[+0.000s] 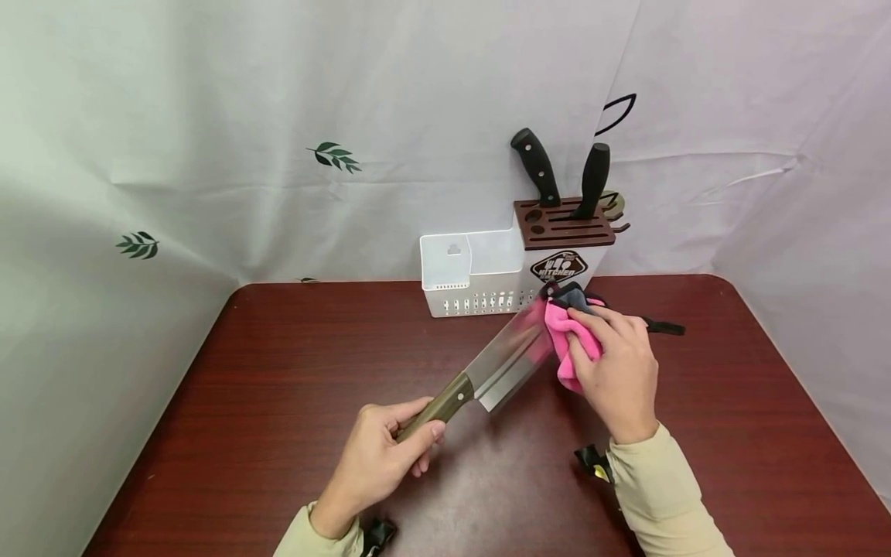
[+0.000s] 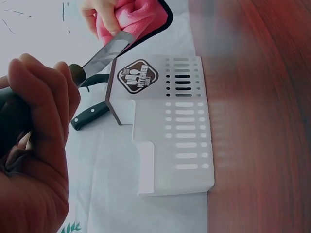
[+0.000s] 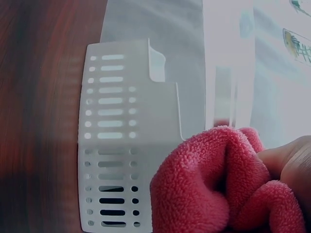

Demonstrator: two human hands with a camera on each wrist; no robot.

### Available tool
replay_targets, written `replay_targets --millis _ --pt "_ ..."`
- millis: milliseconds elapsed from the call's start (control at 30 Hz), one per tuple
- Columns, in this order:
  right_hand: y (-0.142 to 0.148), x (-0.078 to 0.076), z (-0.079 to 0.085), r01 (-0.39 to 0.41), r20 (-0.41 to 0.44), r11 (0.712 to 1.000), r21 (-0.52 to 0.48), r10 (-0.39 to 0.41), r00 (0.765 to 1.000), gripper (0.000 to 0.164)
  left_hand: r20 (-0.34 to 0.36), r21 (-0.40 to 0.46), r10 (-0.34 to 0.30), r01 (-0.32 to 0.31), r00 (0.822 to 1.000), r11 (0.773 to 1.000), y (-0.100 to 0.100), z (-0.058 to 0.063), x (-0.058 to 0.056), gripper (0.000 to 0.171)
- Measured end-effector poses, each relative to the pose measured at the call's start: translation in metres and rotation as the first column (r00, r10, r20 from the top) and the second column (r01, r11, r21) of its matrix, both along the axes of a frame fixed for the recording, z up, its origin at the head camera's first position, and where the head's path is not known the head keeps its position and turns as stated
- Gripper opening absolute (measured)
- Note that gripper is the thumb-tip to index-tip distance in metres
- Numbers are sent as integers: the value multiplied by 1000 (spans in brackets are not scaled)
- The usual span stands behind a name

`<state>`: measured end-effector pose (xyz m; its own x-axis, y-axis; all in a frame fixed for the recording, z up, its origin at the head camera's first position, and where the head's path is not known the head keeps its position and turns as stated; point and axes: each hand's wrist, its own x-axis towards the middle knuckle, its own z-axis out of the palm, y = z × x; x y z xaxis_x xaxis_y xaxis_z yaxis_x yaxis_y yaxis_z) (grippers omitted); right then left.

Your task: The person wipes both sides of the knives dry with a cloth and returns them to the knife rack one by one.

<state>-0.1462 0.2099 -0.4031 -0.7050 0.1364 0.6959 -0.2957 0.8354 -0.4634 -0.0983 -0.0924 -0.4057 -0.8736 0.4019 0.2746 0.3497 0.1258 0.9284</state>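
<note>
My left hand [image 1: 383,452] grips the olive-brown handle of a cleaver [image 1: 515,360], whose broad shiny blade slants up and to the right above the table. At the blade's far end, my right hand [image 1: 619,367] holds a bunched pink cloth [image 1: 572,340] with a dark grey back and black edging. The cloth touches the blade and hides its tip. In the left wrist view the blade [image 2: 108,52] appears nearly edge-on, with the cloth [image 2: 141,22] at its end. Close up in the right wrist view, the fluffy cloth [image 3: 209,184] is pinched by the fingers [image 3: 291,162].
Behind the hands stands a white knife holder [image 1: 480,290] with a brown slotted top [image 1: 564,224]. Two black-handled knives [image 1: 536,166] stick up from its slots. Dark red-brown wood forms the tabletop [image 1: 292,371], and a pale curtain [image 1: 278,116] with leaf prints hangs behind.
</note>
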Motion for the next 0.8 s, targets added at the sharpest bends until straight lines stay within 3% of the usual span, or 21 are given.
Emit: replay_targets --millis 367,800 --pt "-5 1 -1 -73 12 995 70 72 997 27 -25 55 38 -36 999 998 -2 -1 -3 4" --pt "-12 8 2 -181 51 966 186 174 983 28 -28 64 76 -74 997 995 -1 -1 -3 5"
